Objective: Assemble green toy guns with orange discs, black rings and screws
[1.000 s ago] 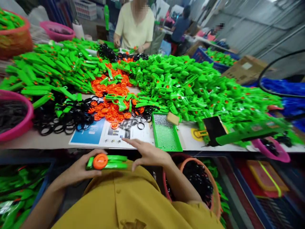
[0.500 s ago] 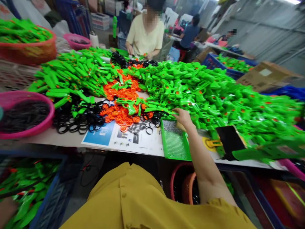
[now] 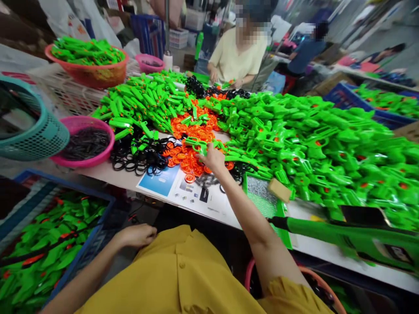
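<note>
Head: right hand half-closed at green piece, left hand curled; grips unclear.

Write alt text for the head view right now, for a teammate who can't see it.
The right hand is over orange discs beside a green pistol-shaped piece, its grip unclear; the left hand is loosely curled by the mustard shirt. Green parts lie heaped across the table, with a co-worker opposite.

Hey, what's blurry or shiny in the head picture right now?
Head view: glints dot the green toys; the green tool at right looks smeared, the orange discs crisper. Head view, upper right: the person in dark blue looks soft.
</note>
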`<act>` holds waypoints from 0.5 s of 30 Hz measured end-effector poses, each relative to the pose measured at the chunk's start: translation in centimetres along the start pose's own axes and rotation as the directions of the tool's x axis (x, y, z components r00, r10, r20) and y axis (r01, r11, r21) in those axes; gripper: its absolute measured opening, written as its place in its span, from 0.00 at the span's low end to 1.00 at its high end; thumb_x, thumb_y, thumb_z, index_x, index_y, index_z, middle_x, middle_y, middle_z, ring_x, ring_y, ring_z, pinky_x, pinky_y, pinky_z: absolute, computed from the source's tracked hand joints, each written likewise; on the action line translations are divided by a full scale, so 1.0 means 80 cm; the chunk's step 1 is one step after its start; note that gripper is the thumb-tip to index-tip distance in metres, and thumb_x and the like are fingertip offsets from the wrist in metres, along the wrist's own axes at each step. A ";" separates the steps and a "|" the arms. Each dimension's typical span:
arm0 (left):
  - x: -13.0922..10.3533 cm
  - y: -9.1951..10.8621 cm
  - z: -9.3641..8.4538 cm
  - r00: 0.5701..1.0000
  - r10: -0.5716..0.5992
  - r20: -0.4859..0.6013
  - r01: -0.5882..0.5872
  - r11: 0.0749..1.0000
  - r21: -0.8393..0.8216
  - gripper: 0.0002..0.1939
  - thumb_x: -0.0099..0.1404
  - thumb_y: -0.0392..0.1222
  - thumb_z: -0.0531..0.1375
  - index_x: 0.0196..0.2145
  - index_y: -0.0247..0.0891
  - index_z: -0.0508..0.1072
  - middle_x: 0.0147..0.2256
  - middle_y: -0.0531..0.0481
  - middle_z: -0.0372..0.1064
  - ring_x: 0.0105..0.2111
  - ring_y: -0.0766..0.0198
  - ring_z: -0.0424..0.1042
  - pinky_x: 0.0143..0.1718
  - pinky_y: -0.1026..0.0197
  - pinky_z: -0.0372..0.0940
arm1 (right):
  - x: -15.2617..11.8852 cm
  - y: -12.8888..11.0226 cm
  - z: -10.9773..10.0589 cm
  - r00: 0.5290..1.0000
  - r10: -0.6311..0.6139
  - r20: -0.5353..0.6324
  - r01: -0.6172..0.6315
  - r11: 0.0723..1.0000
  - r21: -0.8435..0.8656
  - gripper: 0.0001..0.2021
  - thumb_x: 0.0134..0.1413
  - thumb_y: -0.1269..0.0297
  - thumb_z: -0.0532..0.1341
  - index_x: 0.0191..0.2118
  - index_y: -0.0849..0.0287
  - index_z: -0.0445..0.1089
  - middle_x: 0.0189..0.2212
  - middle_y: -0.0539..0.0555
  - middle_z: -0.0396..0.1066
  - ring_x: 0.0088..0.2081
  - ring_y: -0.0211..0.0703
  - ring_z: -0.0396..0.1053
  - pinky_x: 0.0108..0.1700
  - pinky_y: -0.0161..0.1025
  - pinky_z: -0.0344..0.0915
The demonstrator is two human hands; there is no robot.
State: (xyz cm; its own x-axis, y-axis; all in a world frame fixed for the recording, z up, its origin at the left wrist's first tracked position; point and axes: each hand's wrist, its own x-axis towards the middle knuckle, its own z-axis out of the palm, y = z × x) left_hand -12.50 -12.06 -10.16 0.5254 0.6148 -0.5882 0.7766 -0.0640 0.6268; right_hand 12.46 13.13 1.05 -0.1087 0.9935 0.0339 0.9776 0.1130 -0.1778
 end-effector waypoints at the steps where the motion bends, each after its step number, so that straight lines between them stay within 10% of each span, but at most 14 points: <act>1: 0.002 0.017 -0.014 1.000 0.017 -0.008 -0.017 0.999 0.031 0.14 0.63 0.43 0.53 0.38 0.38 0.77 0.31 0.46 0.76 0.30 0.60 0.71 0.29 0.64 0.58 | 0.002 -0.010 0.005 0.999 0.034 0.009 -0.034 0.999 -0.004 0.31 0.60 0.51 0.61 0.61 0.67 0.59 0.43 0.70 0.76 0.50 0.63 0.74 0.48 0.50 0.67; 10: 0.026 0.101 -0.111 0.923 0.288 -0.256 -0.356 0.891 -0.282 0.16 0.68 0.49 0.56 0.47 0.36 0.72 0.28 0.52 0.69 0.29 0.66 0.67 0.31 0.66 0.59 | 0.004 0.008 0.019 0.969 -0.021 -0.246 0.124 0.903 0.412 0.35 0.55 0.66 0.62 0.67 0.62 0.51 0.63 0.68 0.62 0.60 0.57 0.64 0.61 0.55 0.61; 15: 0.077 0.119 -0.134 0.698 0.162 -0.698 -0.603 0.659 -0.449 0.20 0.65 0.48 0.61 0.51 0.36 0.68 0.39 0.47 0.70 0.40 0.62 0.71 0.43 0.62 0.65 | -0.050 0.020 0.008 0.889 -0.078 -0.452 0.282 0.869 0.406 0.27 0.59 0.62 0.59 0.64 0.59 0.60 0.54 0.64 0.70 0.55 0.53 0.69 0.59 0.54 0.64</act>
State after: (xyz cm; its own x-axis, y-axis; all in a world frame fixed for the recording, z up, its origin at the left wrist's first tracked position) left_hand -5.61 -0.43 -2.35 0.2501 0.9670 0.0481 0.0387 -0.0596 0.9975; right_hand 14.32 9.37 -0.01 -0.0909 0.8678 0.4884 0.7459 0.3843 -0.5440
